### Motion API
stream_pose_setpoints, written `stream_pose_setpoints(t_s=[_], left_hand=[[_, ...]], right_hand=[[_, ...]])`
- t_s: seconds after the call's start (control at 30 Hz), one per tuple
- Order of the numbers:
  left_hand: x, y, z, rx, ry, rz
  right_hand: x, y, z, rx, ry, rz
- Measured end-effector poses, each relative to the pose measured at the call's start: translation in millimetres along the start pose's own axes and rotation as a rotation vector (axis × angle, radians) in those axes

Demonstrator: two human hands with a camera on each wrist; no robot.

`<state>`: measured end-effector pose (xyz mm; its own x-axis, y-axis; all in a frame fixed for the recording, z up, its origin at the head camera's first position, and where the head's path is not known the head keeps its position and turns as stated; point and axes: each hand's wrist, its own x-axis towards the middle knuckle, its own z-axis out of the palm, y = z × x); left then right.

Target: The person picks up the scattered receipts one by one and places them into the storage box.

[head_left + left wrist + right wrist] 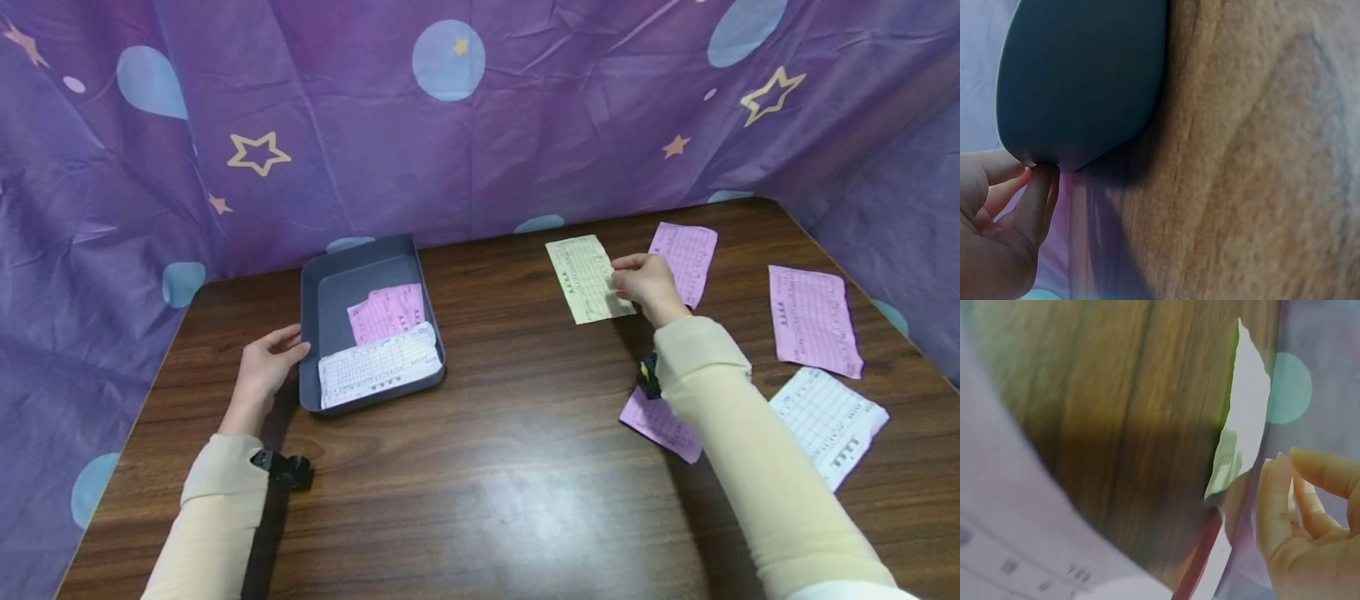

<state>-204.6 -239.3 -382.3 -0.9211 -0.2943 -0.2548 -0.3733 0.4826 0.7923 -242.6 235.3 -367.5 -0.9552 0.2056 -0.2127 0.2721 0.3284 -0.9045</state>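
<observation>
My left hand (pixel 266 367) touches the left wall of a dark grey tray (pixel 309 325); in the left wrist view, thumb and fingertips meet the tray's edge. Inside the tray lie pink printed slips (pixel 378 315) and, nearest me, white printed slips (pixel 378 365). My right hand (pixel 648 286) is over the right edge of a pale yellow printed slip (pixel 585 279). In the right wrist view, a small gap separates its bent fingers (pixel 1274 500) from a pale slip (pixel 1249 406). Just beyond that hand lies a pink slip (pixel 688 254).
Under my right forearm is a pink slip (pixel 660 425), partly hidden. Farther right are a pink slip (pixel 813 321) and a white slip (pixel 828 421). A purple patterned cloth (pixel 480 150) hangs behind the brown wooden table (pixel 487 467).
</observation>
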Motion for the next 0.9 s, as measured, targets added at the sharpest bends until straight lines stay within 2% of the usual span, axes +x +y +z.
stream_pose_setpoints(t_s=[0.3, 0.47, 0.6, 0.73, 0.9], left_hand=[[0.0, 0.6, 0.4, -0.012, 0.001, 0.002], [-1.5, 0.7, 0.1, 0.001, 0.0, 0.013], [-2.3, 0.4, -0.9, 0.004, -0.018, 0.023], [-2.1, 0.3, -0.7, 0.01, -0.023, 0.023], [-1.8, 0.8, -0.2, 0.0, -0.029, 0.016]], right_hand=[[0, 10, -9.7, -0.075, 0.012, 0.063], [0, 11, -10.3, -0.223, 0.037, 0.061], [1, 14, -10.3, -0.386, 0.068, 0.002], [2, 14, -9.5, -0.525, 0.057, -0.024], [7, 16, -9.5, -0.589, 0.02, 0.016]])
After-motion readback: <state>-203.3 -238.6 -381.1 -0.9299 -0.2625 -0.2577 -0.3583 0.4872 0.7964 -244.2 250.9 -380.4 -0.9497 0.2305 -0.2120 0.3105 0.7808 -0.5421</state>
